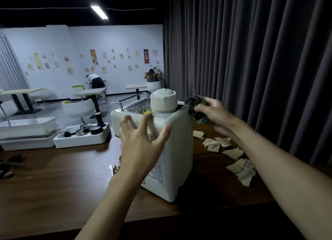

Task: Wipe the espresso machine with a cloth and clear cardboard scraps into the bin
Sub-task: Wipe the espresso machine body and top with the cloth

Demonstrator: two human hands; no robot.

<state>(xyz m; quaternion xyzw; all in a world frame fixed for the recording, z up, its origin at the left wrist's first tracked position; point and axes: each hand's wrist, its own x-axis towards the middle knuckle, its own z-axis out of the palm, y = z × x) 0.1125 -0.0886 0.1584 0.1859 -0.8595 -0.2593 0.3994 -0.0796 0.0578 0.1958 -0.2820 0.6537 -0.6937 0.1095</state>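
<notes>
Both hands sit at the espresso machine [167, 150]: your left hand [142, 141] spread against its side, your right hand [213, 112] pinching the cloth [194, 105] at its top corner.

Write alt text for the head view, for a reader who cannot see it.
A right hand presses a dark cloth against the top edge of a white espresso machine on a wooden table, while the open left hand reaches for its side. Torn cardboard scraps lie to the right.

One machine [167, 150], one cloth [195, 105], two hands [142, 146].
</notes>
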